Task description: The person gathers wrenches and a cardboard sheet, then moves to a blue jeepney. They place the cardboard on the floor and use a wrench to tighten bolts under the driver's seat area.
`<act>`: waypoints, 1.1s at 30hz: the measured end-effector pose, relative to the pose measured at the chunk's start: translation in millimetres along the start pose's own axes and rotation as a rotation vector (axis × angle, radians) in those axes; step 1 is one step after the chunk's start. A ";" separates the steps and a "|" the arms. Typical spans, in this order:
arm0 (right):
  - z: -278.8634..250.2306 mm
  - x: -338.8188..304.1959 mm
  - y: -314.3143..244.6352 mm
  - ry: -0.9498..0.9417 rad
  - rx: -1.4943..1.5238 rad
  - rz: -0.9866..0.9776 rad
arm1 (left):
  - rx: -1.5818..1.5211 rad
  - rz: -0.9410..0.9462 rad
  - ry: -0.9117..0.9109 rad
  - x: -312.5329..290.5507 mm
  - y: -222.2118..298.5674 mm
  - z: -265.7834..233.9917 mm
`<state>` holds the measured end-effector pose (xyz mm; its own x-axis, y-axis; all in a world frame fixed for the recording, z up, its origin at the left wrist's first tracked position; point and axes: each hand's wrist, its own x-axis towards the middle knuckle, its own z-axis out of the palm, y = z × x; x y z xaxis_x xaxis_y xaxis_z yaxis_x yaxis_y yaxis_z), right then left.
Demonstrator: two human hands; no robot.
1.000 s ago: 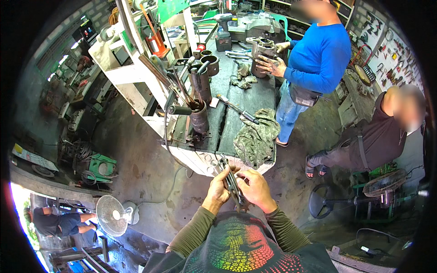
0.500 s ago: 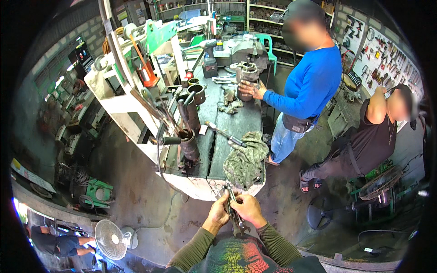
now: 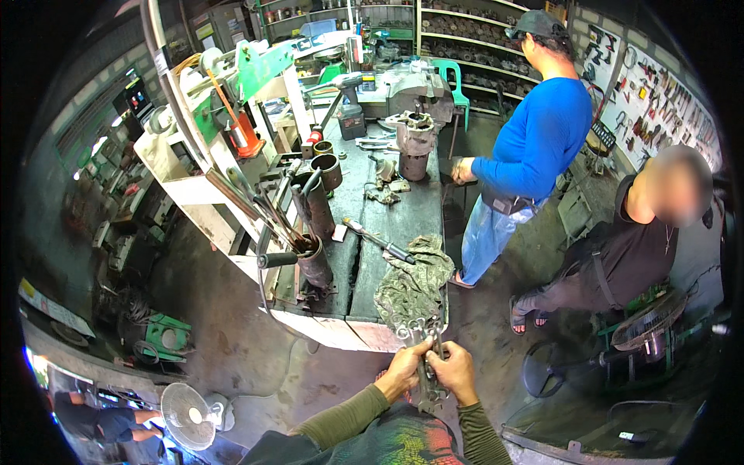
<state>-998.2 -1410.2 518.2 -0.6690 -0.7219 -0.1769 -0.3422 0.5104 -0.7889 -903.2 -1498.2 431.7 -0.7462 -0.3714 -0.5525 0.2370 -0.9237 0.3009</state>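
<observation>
Close to my body, several combination wrenches (image 3: 428, 394) form a bundle held upright between both hands. My left hand (image 3: 406, 367) is closed around the bundle from its left side. Closed too, my right hand (image 3: 456, 373) pinches the wrenches from the right. Their ring ends fan out above my fingers, against the near edge of a dark workbench (image 3: 364, 298). Just beyond them a crumpled, grimy green-grey rag (image 3: 412, 280) lies on the bench corner. A long-handled tool with a dark grip (image 3: 378, 239) lies behind the rag.
A metal housing (image 3: 415, 143) stands on the bench near a person in blue (image 3: 535, 128). Metal tubes holding rods (image 3: 314, 263) line the bench's left side. Another person in black (image 3: 635, 240) stands at right beside a fan (image 3: 651, 329). A white fan (image 3: 187, 416) stands lower left.
Both my hands and the wrenches have shifted right, and the ring ends have spread apart. The person in blue has drawn their hands back from the metal housing. The person in black has lowered a raised arm.
</observation>
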 end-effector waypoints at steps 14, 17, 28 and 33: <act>-52.7 47.1 30.0 0.223 0.782 0.118 | 0.147 -0.234 0.061 35.2 36.0 72.1; -86.8 63.3 30.8 0.269 0.865 0.084 | 0.104 -0.292 -0.037 56.8 35.8 80.4; -131.3 152.7 70.7 0.092 0.280 0.200 | 0.038 -0.349 -0.150 179.1 -26.7 141.4; -165.8 184.1 86.6 0.129 -0.163 -0.013 | -0.003 -0.264 -0.153 247.3 -61.9 174.1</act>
<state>-1260.4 -1421.4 514.9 -0.7388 -0.6689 -0.0823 -0.4467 0.5775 -0.6833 -1210.8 -1516.6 411.9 -0.8672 -0.1004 -0.4877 0.0244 -0.9868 0.1599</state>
